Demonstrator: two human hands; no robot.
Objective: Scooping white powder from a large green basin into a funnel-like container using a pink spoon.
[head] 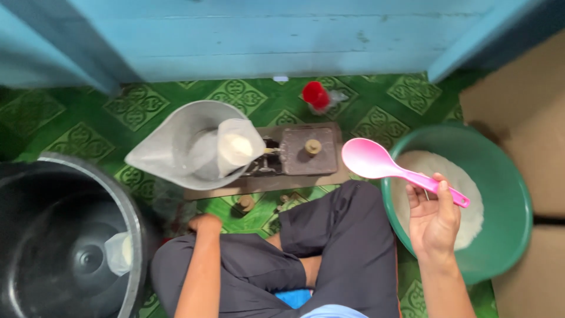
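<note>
My right hand (434,215) holds a pink plastic spoon (376,162) by its handle, bowl pointing left, above the rim of a green basin (506,194) that holds white powder (471,206). My left hand (205,224) is lowered to the floor beside my knee, fingers curled under and mostly hidden; what it touches cannot be seen. In front of me stands a balance scale (300,156) with a grey metal pan (170,150) carrying a clear bag of white powder (235,147).
A large black bucket (70,235) with a small bag inside sits at the left. A red-capped item (316,94) lies by the blue wooden wall (282,41). Small brass weights (245,203) rest on the green patterned floor. Brown cardboard (529,106) is at the right.
</note>
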